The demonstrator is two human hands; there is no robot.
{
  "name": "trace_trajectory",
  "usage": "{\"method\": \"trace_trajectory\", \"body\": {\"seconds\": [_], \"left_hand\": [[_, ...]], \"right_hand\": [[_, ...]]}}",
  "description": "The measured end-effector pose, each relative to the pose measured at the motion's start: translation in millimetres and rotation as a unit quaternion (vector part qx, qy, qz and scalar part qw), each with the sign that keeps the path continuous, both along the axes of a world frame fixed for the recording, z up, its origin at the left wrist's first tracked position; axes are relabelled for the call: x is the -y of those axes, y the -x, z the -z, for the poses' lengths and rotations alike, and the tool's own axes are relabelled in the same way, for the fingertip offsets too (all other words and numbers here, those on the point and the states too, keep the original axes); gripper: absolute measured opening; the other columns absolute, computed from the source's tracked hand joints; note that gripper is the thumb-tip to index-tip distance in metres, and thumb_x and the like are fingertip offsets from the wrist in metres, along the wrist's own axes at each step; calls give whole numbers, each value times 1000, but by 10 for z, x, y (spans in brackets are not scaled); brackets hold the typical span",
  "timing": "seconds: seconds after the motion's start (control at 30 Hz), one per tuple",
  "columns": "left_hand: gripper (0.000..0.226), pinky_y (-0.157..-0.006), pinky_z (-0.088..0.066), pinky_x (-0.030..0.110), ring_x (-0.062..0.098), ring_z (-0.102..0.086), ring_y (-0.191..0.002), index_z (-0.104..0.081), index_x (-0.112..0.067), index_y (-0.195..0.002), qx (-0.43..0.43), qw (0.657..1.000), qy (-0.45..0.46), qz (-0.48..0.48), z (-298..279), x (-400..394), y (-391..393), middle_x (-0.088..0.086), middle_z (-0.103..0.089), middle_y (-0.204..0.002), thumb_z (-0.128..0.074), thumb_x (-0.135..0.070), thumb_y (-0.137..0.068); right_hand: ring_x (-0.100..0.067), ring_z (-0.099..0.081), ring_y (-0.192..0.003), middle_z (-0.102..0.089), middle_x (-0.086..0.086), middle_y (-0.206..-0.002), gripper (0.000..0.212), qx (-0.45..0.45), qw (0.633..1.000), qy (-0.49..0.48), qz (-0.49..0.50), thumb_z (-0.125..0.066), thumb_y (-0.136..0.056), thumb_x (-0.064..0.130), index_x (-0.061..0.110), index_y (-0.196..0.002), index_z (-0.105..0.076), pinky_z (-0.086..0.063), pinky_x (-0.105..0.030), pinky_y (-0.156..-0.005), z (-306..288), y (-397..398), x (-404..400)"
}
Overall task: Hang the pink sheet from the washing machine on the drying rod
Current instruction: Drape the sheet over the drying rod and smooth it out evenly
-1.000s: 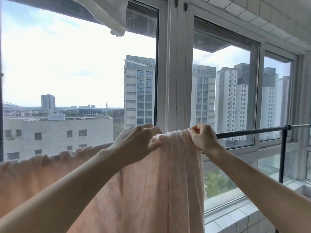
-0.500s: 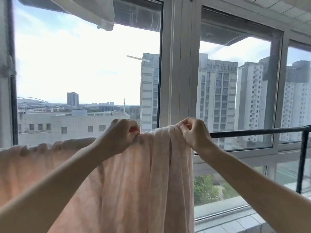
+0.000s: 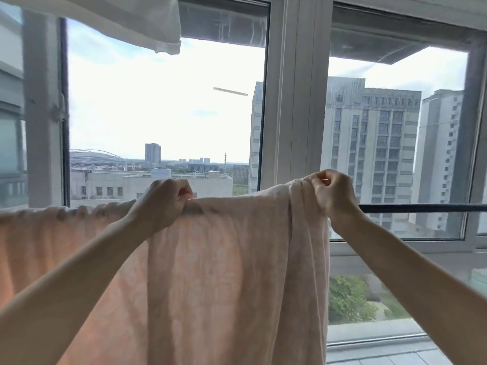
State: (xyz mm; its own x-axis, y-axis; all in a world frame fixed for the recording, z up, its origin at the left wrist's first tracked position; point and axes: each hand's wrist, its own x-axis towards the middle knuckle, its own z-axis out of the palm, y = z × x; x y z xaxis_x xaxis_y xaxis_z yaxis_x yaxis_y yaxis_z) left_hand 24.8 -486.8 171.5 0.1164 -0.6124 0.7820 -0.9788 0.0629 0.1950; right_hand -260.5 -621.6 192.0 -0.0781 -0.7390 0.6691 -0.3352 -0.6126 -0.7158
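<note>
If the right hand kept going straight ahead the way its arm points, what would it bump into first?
Probably the window frame. The right hand grips the pink sheet at the drying rod and points up and left toward it; depth is unclear.

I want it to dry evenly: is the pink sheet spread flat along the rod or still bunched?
Partly bunched: the pink patterned sheet gathers in folds under the right hand and ruffles left of the left hand.

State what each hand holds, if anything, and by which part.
Both the left hand and the right hand grip the pink sheet at its top fold, where it drapes over the rod.
</note>
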Motion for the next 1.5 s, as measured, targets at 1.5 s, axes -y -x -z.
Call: {"method": "trace_trajectory", "body": {"seconds": [1.5], "left_hand": [[13, -69, -48, 14, 4, -61, -72, -71, -14, -98, 78, 991, 0, 106, 75, 424, 754, -4, -68, -91, -64, -22, -92]], "right_hand": [[-22, -51, -87, -49, -4, -93, 18, -290, 935, -31, 203, -56, -92, 30, 13, -94, -49, -52, -39, -79, 67, 521, 116]]}}
